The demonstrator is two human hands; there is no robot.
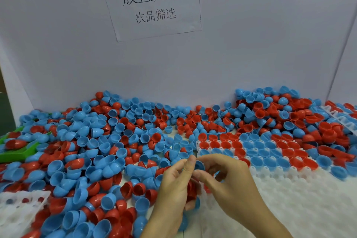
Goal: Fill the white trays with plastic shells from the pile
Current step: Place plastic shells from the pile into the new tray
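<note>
Left hand (173, 185) cups red shells; right hand (222, 177) pinches a blue plastic half-shell (199, 165) at the white moulded tray (289, 199)'s left edge. Should seat it open-side up in the nearest empty cell.

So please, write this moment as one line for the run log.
left hand: holds red shells | right hand: pinches blue shell | white tray: far rows filled, near rows empty

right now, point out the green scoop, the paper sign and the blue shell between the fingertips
green scoop (14, 155): head view, its flat handle
paper sign (152, 2): head view, printed middle
blue shell (200, 165): head view, its visible rim
</note>
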